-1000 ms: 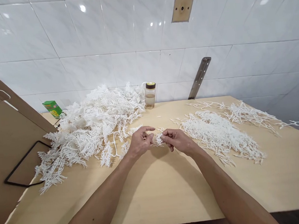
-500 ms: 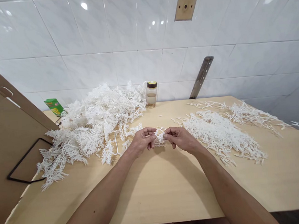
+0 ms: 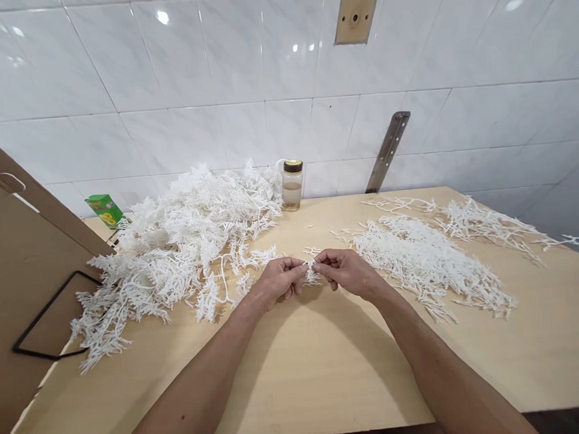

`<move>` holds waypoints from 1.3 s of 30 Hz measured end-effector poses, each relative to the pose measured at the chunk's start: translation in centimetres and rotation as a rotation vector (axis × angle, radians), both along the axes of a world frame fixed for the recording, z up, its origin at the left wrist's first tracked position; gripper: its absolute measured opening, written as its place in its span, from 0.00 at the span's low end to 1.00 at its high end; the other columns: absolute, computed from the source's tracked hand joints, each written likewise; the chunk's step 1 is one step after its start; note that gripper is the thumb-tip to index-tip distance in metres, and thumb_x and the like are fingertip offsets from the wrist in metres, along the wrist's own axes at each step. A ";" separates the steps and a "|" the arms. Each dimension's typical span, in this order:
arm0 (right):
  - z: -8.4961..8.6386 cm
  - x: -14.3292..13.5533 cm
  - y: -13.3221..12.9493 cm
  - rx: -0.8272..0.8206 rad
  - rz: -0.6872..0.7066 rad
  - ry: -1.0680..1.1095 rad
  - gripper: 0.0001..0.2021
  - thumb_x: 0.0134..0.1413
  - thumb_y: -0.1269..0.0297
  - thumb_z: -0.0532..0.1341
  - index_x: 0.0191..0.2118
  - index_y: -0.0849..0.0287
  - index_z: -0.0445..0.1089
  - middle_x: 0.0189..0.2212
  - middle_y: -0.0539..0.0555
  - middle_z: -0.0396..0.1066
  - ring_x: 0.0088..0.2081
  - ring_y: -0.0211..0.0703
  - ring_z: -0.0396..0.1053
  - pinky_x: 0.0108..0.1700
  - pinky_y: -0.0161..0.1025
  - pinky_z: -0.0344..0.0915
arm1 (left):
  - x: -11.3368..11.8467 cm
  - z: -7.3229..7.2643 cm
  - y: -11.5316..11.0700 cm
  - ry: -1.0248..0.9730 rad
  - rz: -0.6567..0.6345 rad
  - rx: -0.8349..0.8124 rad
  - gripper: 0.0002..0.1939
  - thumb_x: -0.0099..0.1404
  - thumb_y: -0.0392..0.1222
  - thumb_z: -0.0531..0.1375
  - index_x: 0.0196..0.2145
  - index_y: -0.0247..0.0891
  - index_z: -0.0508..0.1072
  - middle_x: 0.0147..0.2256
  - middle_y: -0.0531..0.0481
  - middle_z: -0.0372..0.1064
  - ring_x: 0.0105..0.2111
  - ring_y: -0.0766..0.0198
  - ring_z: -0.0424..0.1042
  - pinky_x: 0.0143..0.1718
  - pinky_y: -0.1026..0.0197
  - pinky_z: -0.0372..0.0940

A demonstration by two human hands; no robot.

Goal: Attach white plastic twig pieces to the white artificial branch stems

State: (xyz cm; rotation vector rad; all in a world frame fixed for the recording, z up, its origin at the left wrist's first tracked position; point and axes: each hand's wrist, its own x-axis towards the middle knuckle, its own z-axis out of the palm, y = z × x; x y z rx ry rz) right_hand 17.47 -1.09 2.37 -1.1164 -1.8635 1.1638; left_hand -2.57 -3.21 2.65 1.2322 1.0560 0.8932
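1. L hand (image 3: 280,281): grip pinched nearly closed, thumb & fingertips on one side of a small white sprig (image 3: 313,278).
2. R hand (image 3: 347,272): grip likewise pinched, on sprig's other side. Tips of both hands v. near each other; exact hold pts partly hidden by fingers.
3. Sprig is btwn the hands, just above or on the worktop (image 3: 317,375), can't tell which; a few loose bits just beyond.
4. L side: big bushy heap (image 3: 194,218), branches tangled, looks whole.
5. R side: flat pile (image 3: 423,260) of small pcs, w/ thin, mostly bare stems (image 3: 495,227) beyond it.
6. Progress (judgement): decent amt looks split into pcs & stems; L heap is large, so a lot looks undone. Sprig in hand not fully apart, AFAICT.
7. Bottle (image 3: 292,189) at back, nr wall.
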 end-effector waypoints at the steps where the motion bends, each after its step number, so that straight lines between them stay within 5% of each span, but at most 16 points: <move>1: 0.1 0.0 0.0 -0.004 0.000 -0.008 0.13 0.54 0.53 0.63 0.33 0.59 0.73 0.18 0.46 0.64 0.20 0.35 0.63 0.24 0.33 0.63 | 0.0 0.0 0.0 0.011 0.002 0.001 0.18 0.56 0.53 0.66 0.33 0.34 0.71 0.15 0.57 0.62 0.13 0.74 0.55 0.14 0.69 0.44; 10: 0.2 -0.2 -0.1 0.008 -0.076 0.010 0.13 0.52 0.52 0.64 0.33 0.59 0.73 0.18 0.46 0.64 0.19 0.35 0.62 0.22 0.33 0.63 | 0.3 -1.1 0.4 -0.035 0.091 0.133 0.17 0.57 0.52 0.64 0.30 0.38 0.65 0.16 0.60 0.60 0.12 0.74 0.57 0.15 0.70 0.46; 21: 1.2 -0.5 -0.7 0.055 -0.113 -0.067 0.13 0.52 0.53 0.64 0.32 0.59 0.74 0.20 0.48 0.67 0.19 0.35 0.63 0.21 0.33 0.62 | 0.6 -0.6 -0.2 0.131 0.092 0.215 0.15 0.59 0.52 0.62 0.32 0.36 0.70 0.23 0.58 0.62 0.15 0.74 0.58 0.16 0.68 0.55; 29: 0.9 -0.5 -0.6 0.066 -0.095 -0.073 0.12 0.52 0.53 0.63 0.32 0.58 0.74 0.22 0.49 0.69 0.21 0.35 0.63 0.22 0.33 0.64 | -0.2 -1.2 0.4 0.130 -0.028 0.070 0.21 0.57 0.59 0.62 0.30 0.37 0.68 0.16 0.58 0.60 0.14 0.72 0.55 0.16 0.68 0.49; 34: 1.1 -0.2 -0.7 0.025 -0.031 -0.142 0.11 0.53 0.55 0.62 0.31 0.58 0.74 0.25 0.50 0.71 0.21 0.35 0.66 0.23 0.33 0.66 | -0.5 -1.4 0.7 0.115 -0.049 0.127 0.22 0.57 0.60 0.62 0.28 0.36 0.68 0.17 0.58 0.57 0.16 0.74 0.51 0.18 0.67 0.46; 39: 1.1 0.0 -0.7 0.012 -0.055 -0.138 0.13 0.53 0.55 0.63 0.40 0.58 0.75 0.32 0.53 0.74 0.25 0.38 0.72 0.26 0.34 0.70 | -0.1 -1.5 0.6 0.126 -0.006 0.157 0.24 0.55 0.62 0.63 0.28 0.35 0.69 0.18 0.58 0.56 0.19 0.73 0.51 0.21 0.66 0.46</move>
